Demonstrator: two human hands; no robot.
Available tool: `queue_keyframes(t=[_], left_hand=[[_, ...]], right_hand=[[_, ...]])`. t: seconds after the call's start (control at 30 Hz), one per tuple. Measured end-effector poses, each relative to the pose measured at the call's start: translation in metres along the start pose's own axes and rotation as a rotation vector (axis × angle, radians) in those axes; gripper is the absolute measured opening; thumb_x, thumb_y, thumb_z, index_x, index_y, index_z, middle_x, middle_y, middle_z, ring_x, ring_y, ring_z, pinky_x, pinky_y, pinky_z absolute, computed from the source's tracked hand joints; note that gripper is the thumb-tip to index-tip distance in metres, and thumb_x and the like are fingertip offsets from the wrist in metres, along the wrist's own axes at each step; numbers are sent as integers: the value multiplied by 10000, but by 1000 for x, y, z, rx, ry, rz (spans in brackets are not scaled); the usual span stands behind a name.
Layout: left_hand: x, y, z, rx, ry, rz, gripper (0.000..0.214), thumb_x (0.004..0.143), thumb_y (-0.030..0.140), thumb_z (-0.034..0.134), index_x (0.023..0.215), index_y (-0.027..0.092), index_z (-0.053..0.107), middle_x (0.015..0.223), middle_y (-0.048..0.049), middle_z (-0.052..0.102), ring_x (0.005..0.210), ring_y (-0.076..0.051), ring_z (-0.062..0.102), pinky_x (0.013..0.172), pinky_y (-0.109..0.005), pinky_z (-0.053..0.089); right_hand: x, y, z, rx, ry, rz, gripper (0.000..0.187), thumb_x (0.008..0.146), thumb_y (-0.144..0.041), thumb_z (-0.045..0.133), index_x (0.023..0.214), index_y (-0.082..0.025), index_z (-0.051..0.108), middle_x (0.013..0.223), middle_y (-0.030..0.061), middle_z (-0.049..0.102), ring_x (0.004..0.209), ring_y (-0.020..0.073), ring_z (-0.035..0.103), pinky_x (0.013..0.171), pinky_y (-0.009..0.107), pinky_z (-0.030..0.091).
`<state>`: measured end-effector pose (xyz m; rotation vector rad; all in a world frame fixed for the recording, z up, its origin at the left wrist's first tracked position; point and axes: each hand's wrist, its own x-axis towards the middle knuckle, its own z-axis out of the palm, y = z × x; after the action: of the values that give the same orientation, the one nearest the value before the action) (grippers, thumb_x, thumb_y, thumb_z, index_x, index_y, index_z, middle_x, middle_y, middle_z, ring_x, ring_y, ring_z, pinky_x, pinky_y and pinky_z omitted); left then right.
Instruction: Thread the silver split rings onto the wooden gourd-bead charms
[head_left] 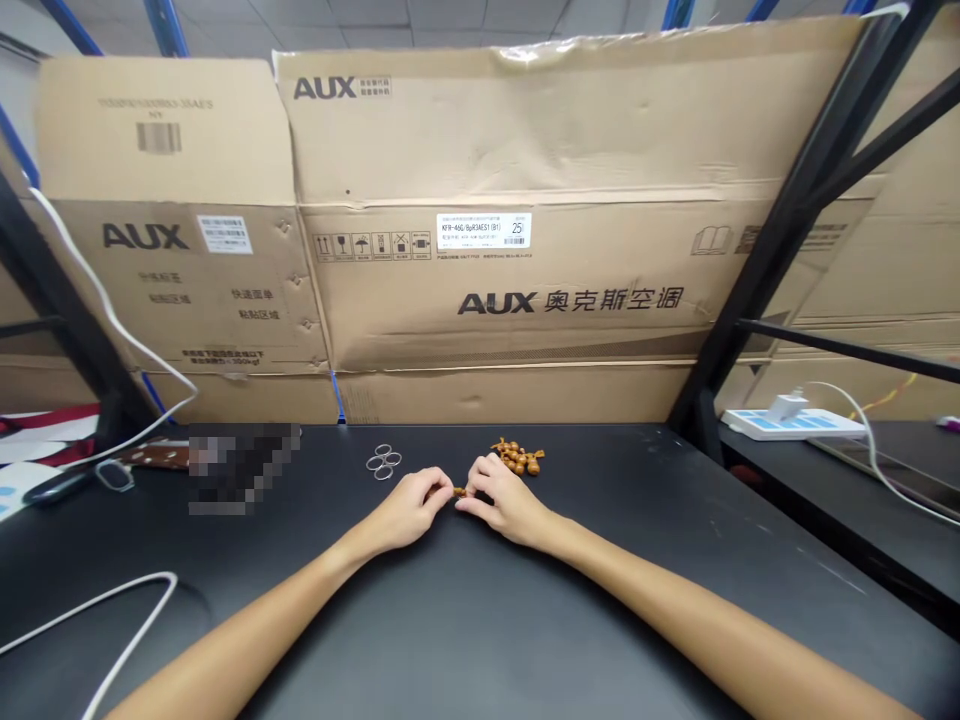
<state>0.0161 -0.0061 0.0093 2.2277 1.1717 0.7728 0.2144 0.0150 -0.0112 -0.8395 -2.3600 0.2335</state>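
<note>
A matt black finish is seen on the table (637, 500), thin polished metal on the rings (383, 461), a glossy wood-like surface on the brown beads (517, 457), and rough, creased corrugated cardboard on the cartons (495, 120).

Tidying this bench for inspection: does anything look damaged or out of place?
The AUX carton behind the black table looks battered: its top edge is peeling and its face is creased and dented.

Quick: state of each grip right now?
Left hand: closed, pinching a small brown bead.
Right hand: closed, pinching the same bead from the other side.
</note>
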Motion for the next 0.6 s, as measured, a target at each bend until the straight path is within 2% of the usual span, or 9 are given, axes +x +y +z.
queue_keyframes(t=[0.2,0.37,0.5,0.6], left_hand=[[-1,4,-1,-20,-31,28,251,906,327,412,831,173,595,815,-20,626,743,-156,550,706,-258,420],[1,3,-3,-72,5,-52,262,909,349,403,793,168,553,754,4,583,690,-140,512,662,-246,405],[3,-1,-3,-95,40,-57,269,910,367,396,785,172,534,758,6,564,719,-146,510,690,-254,415],[4,-5,-3,-109,49,-63,273,910,371,389,782,173,527,764,2,564,730,-150,514,700,-261,420]], right_hand=[[0,1,1,-40,26,-22,241,872,-366,586,716,-187,546,828,45,540,821,192,448,742,324,408],[-1,-1,-2,77,36,-25,241,848,-382,619,722,-189,549,847,31,537,833,174,457,770,311,412],[-1,-5,-8,171,42,1,190,821,-339,658,757,-195,552,868,23,545,839,168,472,784,312,414],[-1,-9,-11,219,50,20,138,849,-291,614,771,-197,550,874,27,549,845,168,483,764,308,416]])
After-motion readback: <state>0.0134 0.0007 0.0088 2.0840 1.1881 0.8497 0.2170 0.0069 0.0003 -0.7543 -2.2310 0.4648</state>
